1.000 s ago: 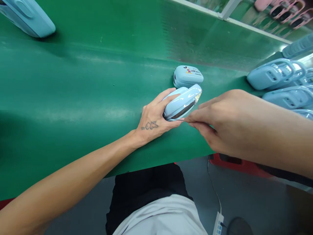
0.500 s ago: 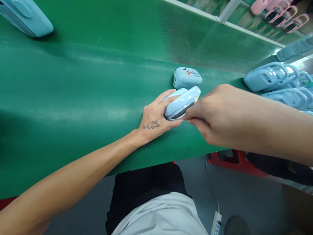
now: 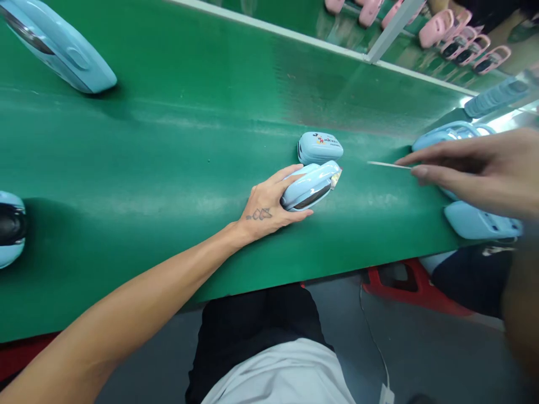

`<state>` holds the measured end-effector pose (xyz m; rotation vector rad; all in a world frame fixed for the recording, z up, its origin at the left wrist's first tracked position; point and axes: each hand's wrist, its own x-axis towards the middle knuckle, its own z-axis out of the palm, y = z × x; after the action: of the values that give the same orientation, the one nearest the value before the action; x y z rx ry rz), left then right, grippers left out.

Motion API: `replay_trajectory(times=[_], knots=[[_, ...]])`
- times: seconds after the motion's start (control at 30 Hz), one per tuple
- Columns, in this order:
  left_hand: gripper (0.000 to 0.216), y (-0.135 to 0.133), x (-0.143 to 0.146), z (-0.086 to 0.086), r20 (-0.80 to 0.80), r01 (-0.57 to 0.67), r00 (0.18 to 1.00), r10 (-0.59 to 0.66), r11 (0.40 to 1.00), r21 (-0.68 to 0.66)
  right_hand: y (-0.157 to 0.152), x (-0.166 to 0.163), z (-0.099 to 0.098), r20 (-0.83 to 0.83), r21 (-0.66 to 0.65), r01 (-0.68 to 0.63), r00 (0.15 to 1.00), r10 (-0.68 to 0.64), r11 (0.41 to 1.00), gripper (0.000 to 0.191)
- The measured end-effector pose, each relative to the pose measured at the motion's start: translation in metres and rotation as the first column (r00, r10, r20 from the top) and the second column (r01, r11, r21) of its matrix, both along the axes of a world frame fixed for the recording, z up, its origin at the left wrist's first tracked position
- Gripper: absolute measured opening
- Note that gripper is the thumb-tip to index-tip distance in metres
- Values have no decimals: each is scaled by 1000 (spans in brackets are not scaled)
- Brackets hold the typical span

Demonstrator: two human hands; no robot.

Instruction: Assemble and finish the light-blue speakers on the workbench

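Observation:
My left hand [image 3: 264, 205] is wrapped around a glossy light blue plastic device [image 3: 310, 182] with a dark panel on its side, resting on the green table. A pale tab [image 3: 336, 178] sticks out at its right end. Off to the right, my right hand [image 3: 471, 168], slightly blurred, pinches a thin whitish strip [image 3: 387, 165] between thumb and forefinger, well apart from the device. Just behind the held device lies another light blue one [image 3: 320, 148] with a cartoon print and lettering on top.
More light blue devices stand at the far left [image 3: 67, 50], the left edge [image 3: 10, 230] and the right [image 3: 480, 221]. Pink ones [image 3: 458, 42] sit beyond a metal rail [image 3: 269, 28]. A red stool [image 3: 412, 286] is under the table's front edge [image 3: 337, 275].
My right hand has pulled away from the held device to the right, with the thin strip in its fingers. My left hand keeps its hold. The view has shifted slightly.

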<state>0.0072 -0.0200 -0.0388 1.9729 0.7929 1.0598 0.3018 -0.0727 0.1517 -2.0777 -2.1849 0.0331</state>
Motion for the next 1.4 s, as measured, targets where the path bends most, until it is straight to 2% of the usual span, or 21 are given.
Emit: replay_trajectory(times=[0.07,0.1,0.17,0.2,0.27,0.3,0.37,0.43,0.5,0.57,0.63,0.7,0.77,0.83,0.9,0.97,1.03,1.1,1.23,1.4], knots=[[79,8,-4,1,6,44,999,-44,999,-10,12,27,-40,-161,-77,140,975,-151,987,42],[81,13,-6,2,6,67,998,-67,998,-18,17,40,-64,-215,-37,159,963,-163,987,36],[87,21,-11,3,5,123,992,-123,991,-44,24,66,-111,-263,39,28,965,-17,999,25],[91,25,-13,4,2,153,988,-153,986,-60,25,76,-132,-256,131,-9,966,43,991,20],[94,30,-18,6,-10,207,978,-209,973,-99,26,86,-162,-193,270,-38,977,92,962,19],[93,31,-21,7,-16,224,974,-227,969,-109,26,85,-171,-168,337,-15,983,76,941,23],[86,33,-24,9,-27,226,973,-229,970,-89,22,70,-175,-205,415,44,978,46,909,39],[82,34,-27,12,-34,206,978,-208,977,-56,18,39,-171,-384,377,41,916,116,925,66],[80,35,-29,15,-52,195,979,-198,979,-58,16,-1,-167,-629,213,-130,740,238,968,95],[80,35,-32,17,-68,198,977,-204,976,-94,19,-38,-169,-781,74,-292,577,237,954,115],[85,37,-35,18,-51,190,978,-200,970,-154,24,-67,-176,-877,16,-324,449,168,946,116],[96,38,-36,17,-17,189,980,-199,952,-242,28,-83,-185,-919,27,-269,372,130,963,106],[100,37,-31,14,61,185,983,-175,928,-323,29,-89,-192,-924,70,-202,356,140,977,96],[93,35,-18,12,164,122,984,-63,916,-381,28,-89,-195,-915,107,-166,369,163,980,92],[88,30,1,10,220,-51,962,160,901,-430,27,-88,-194,-915,125,-150,365,173,981,93],[89,25,20,10,204,-263,902,381,859,-440,27,-90,-190,-927,138,-143,330,178,980,86],[88,21,32,11,174,-401,847,502,819,-410,30,-96,-184,-941,167,-99,281,189,981,71],[88,19,37,13,153,-456,827,540,805,-379,35,-107,-180,-944,204,23,270,190,979,65],[89,19,34,17,129,-461,833,539,803,-377,43,-131,-179,-917,262,307,374,137,915,69],[88,14,34,19,99,-499,824,558,797,-339,41,-142,-181,-891,323,367,428,150,872,64]])
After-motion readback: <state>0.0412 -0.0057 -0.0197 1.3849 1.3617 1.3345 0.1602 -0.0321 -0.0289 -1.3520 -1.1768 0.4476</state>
